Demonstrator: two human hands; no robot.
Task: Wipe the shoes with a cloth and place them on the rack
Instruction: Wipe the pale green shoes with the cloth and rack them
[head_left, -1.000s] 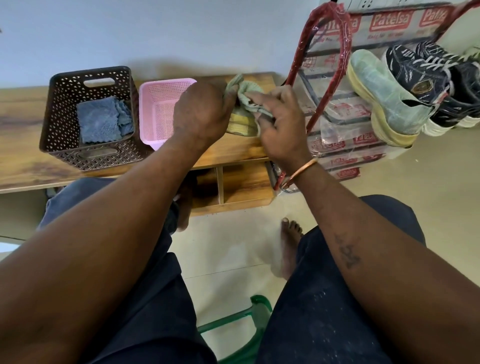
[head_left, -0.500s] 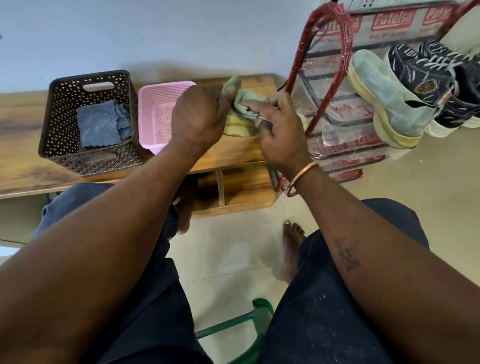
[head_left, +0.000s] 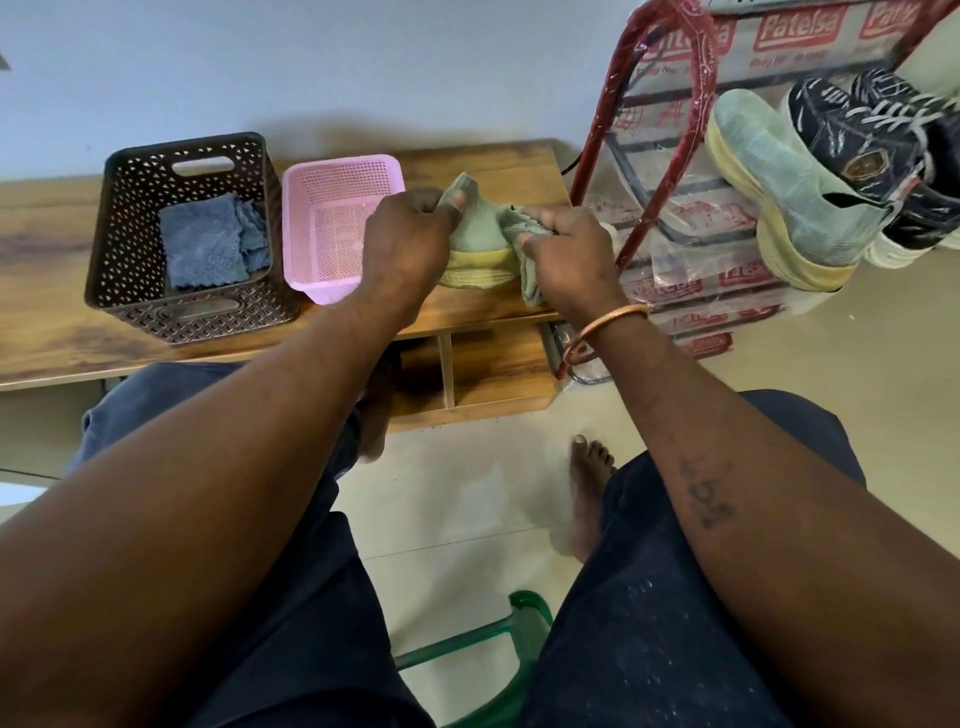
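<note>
A pale green shoe with a yellow sole (head_left: 480, 244) sits over the wooden bench (head_left: 47, 332), between my two hands. My left hand (head_left: 405, 244) grips its left side, thumb on the upper. My right hand (head_left: 566, 254) holds a green cloth (head_left: 530, 280) bunched against the shoe's right side. On the red shoe rack (head_left: 670, 156) at the right lean the matching green shoe (head_left: 784, 197) and dark navy sneakers (head_left: 878, 150).
A brown perforated basket (head_left: 130, 291) holding blue cloths (head_left: 208, 244) and a pink basket (head_left: 322, 280) stand on the bench left of my hands. My legs, a bare foot (head_left: 587, 488) and a green stool frame (head_left: 498, 639) are below on the tiled floor.
The shoe has come down closer to the bench top. My right hand has slid the cloth from the top of the shoe down its right side.
</note>
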